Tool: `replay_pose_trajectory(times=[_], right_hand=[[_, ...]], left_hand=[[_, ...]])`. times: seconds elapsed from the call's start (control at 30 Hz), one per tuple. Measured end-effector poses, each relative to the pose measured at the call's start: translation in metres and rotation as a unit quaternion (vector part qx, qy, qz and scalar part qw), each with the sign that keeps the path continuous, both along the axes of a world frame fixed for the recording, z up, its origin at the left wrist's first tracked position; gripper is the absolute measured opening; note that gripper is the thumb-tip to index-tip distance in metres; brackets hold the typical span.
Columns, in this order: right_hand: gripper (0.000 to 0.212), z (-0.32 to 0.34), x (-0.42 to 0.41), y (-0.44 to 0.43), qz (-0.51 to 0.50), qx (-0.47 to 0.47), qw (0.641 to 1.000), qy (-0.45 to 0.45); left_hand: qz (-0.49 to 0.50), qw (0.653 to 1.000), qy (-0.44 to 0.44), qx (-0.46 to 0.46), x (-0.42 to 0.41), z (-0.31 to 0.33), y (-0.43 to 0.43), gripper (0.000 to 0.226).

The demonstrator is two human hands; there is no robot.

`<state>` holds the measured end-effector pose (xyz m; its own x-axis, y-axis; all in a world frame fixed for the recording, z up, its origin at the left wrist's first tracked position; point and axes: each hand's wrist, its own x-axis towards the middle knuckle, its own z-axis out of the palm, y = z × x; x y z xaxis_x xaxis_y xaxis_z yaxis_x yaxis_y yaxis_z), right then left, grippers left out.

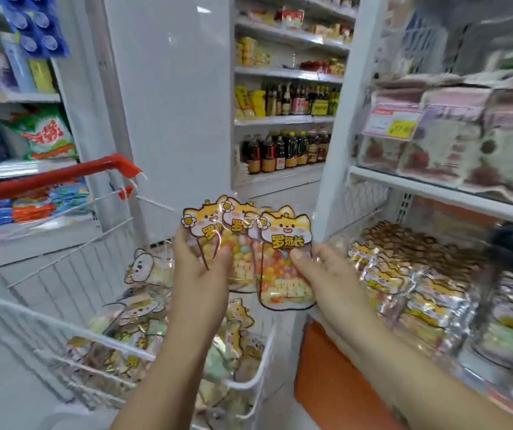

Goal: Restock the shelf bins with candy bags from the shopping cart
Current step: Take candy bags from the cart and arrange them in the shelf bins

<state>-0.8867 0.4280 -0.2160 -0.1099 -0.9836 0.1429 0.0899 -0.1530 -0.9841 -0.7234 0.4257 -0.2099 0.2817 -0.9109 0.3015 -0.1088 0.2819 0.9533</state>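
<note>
Candy bags [250,243], fingers [224,254] of left hand [200,274], right hand [326,274] clamped on them, cart [62,325] beneath

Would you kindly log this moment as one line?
left hand: grips candy bags; right hand: grips candy bags; location: between shopping cart and shelf bin

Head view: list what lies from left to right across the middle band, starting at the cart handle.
Red cart handle → left hand → fanned candy bags held by both hands → right hand → candy bags stacked in the shelf bin.
</note>
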Motion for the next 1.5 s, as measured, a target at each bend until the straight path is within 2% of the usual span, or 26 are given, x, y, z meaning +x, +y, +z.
replay_pose_trajectory(times=[0.1, 0.17, 0.3, 0.37, 0.43, 0.5, 0.63, 0.67, 0.73, 0.8, 0.83, 0.93, 1.03, 1.1, 1.2, 1.27, 1.43, 1.5], right_hand=[[0.014, -0.004, -0.027, 0.011, -0.038, 0.016, 0.998, -0.037], [0.015, -0.002, -0.050, 0.011, -0.063, 0.022, 0.998, -0.018], [0.039, -0.005, -0.089, 0.012, -0.093, 0.042, 0.995, 0.005], [0.044, -0.008, -0.109, 0.009, -0.117, 0.048, 0.992, 0.016], [0.033, -0.008, -0.133, 0.003, -0.121, 0.061, 0.990, 0.030], [0.025, -0.008, -0.151, -0.007, -0.120, 0.087, 0.989, 0.029], [0.047, -0.020, -0.169, -0.035, -0.143, 0.130, 0.981, 0.015], [0.045, -0.023, -0.171, -0.041, -0.143, 0.148, 0.978, 0.023], [0.025, -0.026, -0.174, -0.051, -0.123, 0.178, 0.974, 0.067], [0.012, -0.028, -0.175, -0.061, -0.093, 0.208, 0.961, 0.156], [0.009, -0.031, -0.176, -0.067, -0.083, 0.218, 0.948, 0.216], [0.042, -0.043, -0.173, -0.082, -0.023, 0.253, 0.886, 0.387], [0.034, -0.054, -0.167, -0.084, 0.060, 0.286, 0.791, 0.537], [0.031, -0.062, -0.165, -0.088, 0.084, 0.295, 0.739, 0.600], [0.044, -0.065, -0.167, -0.086, 0.099, 0.303, 0.680, 0.660], [0.051, -0.062, -0.167, -0.080, 0.109, 0.299, 0.651, 0.690], [0.056, -0.061, -0.165, -0.075, 0.119, 0.308, 0.611, 0.720], [0.058, -0.059, -0.163, -0.073, 0.119, 0.313, 0.605, 0.722]], left_hand=[[-0.051, 0.999, -0.010, 0.003, -0.048, -0.002, 0.004, 0.064], [-0.080, 0.997, -0.002, 0.017, -0.076, -0.005, 0.001, 0.058], [-0.169, 0.985, 0.013, 0.043, -0.130, -0.004, 0.000, 0.049], [-0.219, 0.974, -0.009, 0.053, -0.149, -0.008, -0.004, 0.062], [-0.270, 0.959, -0.037, 0.079, -0.163, -0.014, -0.015, 0.065], [-0.293, 0.949, -0.088, 0.077, -0.175, -0.019, -0.032, 0.065], [-0.259, 0.930, -0.261, 0.025, -0.198, -0.018, -0.068, 0.082], [-0.250, 0.920, -0.300, 0.012, -0.203, -0.020, -0.076, 0.087], [-0.208, 0.894, -0.397, -0.010, -0.210, -0.028, -0.088, 0.091], [-0.174, 0.867, -0.467, -0.017, -0.212, -0.037, -0.098, 0.093], [-0.160, 0.858, -0.489, -0.011, -0.212, -0.042, -0.104, 0.093], [-0.134, 0.842, -0.522, 0.014, -0.216, -0.055, -0.126, 0.082], [-0.157, 0.825, -0.535, 0.097, -0.226, -0.068, -0.141, 0.068], [-0.173, 0.819, -0.528, 0.142, -0.230, -0.076, -0.148, 0.070], [-0.209, 0.820, -0.505, 0.170, -0.230, -0.081, -0.159, 0.082], [-0.249, 0.813, -0.489, 0.194, -0.228, -0.076, -0.164, 0.079], [-0.332, 0.767, -0.499, 0.230, -0.225, -0.050, -0.161, 0.069], [-0.355, 0.762, -0.486, 0.239, -0.225, -0.047, -0.163, 0.066]])
